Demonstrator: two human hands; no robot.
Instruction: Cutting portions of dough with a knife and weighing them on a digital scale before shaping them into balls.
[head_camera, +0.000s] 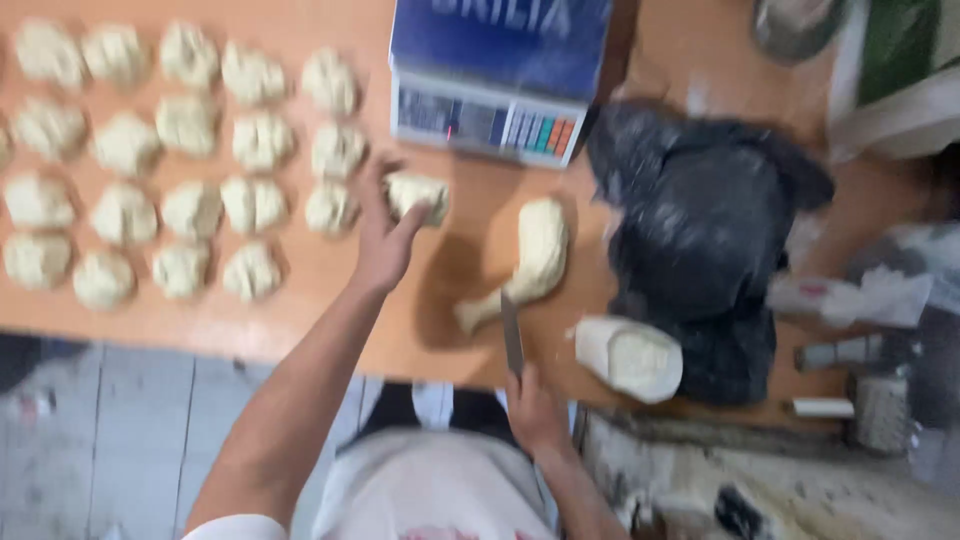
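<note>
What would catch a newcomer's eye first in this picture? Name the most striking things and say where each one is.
Rows of dough pieces cover the left of the wooden table. The left hand holds one more piece beside them, below a blue scale. At centre lies a long dough lump, with the right hand holding a knife at its end.

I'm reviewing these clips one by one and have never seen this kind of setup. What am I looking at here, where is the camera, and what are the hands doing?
The single picture comes from a camera worn on a person's head, looking down at their own bare hands; there is no robot. The left hand holds a small dough piece beside rows of dough portions on a wooden table. The right hand grips a knife whose blade points at a long dough lump. Behind stand a blue weighing scale, a black plastic bag and a white tub of flour. The picture is blurred.
</note>
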